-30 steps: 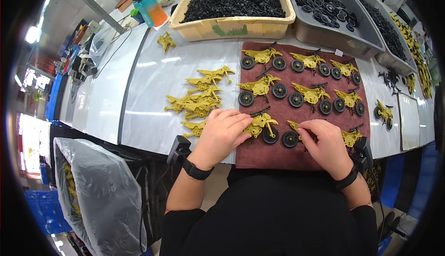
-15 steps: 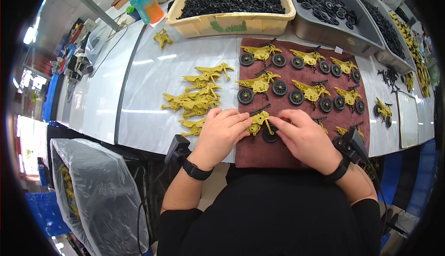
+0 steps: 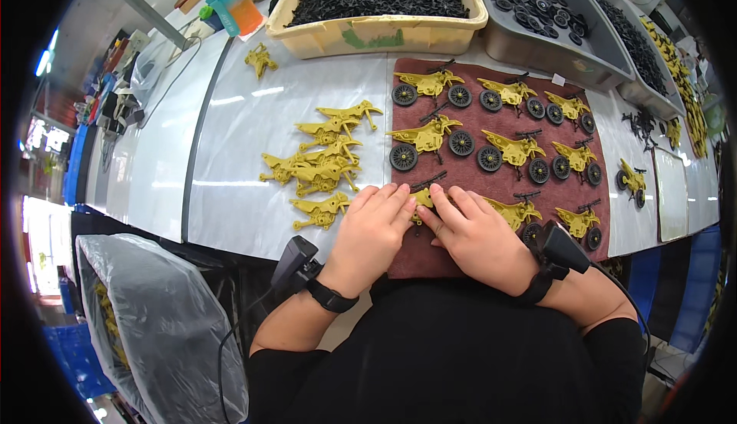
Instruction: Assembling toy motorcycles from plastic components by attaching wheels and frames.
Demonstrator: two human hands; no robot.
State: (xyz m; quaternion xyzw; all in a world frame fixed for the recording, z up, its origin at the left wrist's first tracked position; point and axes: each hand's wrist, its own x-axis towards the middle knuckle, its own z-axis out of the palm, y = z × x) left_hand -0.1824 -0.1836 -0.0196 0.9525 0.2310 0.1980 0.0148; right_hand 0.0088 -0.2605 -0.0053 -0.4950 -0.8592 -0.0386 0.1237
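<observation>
On the near left part of the dark red cloth (image 3: 461, 182), both hands hold a yellow toy motorcycle body (image 3: 421, 199) with a black handlebar (image 3: 428, 181). My left hand (image 3: 372, 228) grips it from the left, fingers bent. From the right, my right hand (image 3: 480, 232) pinches it, fingertips close to the left hand's. The hands hide most of this toy, its wheels included. Rows of similar yellow toy motorcycles (image 3: 513, 146) with black wheels and handlebars lie on the cloth. Left of my left hand is a loose pile of yellow bodies without wheels (image 3: 318, 171).
At the back stand a cream tub (image 3: 376, 39) of small black parts and a grey tub (image 3: 564, 56) of black wheels. A water bottle (image 3: 234, 2) is at the far left. One toy motorcycle (image 3: 632, 181) lies right of the cloth. A plastic-covered container (image 3: 161, 324) stands lower left.
My right hand has moved left and closed in beside my left hand over the toy. The front wheel that showed between the hands is now hidden. The view has shifted slightly.
</observation>
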